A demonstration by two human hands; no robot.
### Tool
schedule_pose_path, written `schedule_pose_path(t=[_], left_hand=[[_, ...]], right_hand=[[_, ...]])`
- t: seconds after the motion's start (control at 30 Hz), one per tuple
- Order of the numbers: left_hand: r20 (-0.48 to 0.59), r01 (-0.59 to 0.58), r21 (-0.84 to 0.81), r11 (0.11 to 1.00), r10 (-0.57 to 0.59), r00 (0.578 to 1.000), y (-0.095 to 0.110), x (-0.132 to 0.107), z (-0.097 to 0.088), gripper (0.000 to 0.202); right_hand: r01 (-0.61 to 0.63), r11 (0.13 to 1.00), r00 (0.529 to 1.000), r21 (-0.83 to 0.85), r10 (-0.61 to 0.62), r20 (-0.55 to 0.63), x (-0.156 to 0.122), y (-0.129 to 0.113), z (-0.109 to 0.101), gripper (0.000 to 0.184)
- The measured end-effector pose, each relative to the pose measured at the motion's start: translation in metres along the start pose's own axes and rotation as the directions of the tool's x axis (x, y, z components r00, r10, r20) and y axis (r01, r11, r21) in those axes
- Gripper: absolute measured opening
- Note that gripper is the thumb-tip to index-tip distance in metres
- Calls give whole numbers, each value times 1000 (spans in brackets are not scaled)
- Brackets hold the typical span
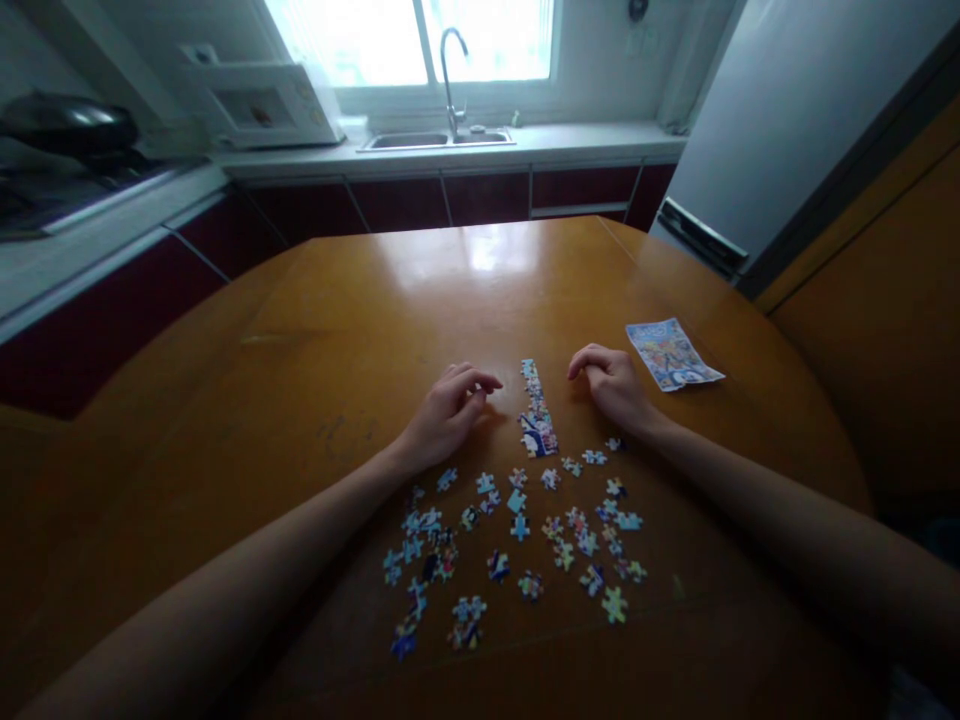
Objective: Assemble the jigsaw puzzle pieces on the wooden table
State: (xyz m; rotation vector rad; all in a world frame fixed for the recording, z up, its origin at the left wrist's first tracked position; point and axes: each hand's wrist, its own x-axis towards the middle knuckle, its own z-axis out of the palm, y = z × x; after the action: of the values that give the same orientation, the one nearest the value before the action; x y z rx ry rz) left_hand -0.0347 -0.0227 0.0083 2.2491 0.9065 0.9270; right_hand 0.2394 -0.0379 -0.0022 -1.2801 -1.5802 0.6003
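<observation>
A narrow strip of joined puzzle pieces [535, 412] lies on the round wooden table [360, 330] between my hands. My left hand [448, 413] rests just left of the strip, fingers curled, thumb and forefinger pinched together. My right hand [611, 385] rests just right of it, fingers curled inward. Neither hand touches the strip. Whether either holds a piece is hidden. Several loose puzzle pieces [517, 535] are scattered nearer to me, between my forearms.
A printed picture sheet [673, 354] lies on the table to the right of my right hand. Beyond the table are a counter with a sink and tap [448, 110], a microwave [262, 105], a stove at left and a fridge [780, 130] at right.
</observation>
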Motion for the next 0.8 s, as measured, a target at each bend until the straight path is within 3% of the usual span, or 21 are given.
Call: schedule_pose_path(t=[0.2,0.8], left_hand=[[-27,37,-33,999,-37,999,-3,1,0,20],[-33,53,-80,995,-55,998,-3,1,0,19]], right_hand=[[-75,997,997,-3,75,23,3,5,1,26],[-88,996,995,15,87,55,3,7,1,25]])
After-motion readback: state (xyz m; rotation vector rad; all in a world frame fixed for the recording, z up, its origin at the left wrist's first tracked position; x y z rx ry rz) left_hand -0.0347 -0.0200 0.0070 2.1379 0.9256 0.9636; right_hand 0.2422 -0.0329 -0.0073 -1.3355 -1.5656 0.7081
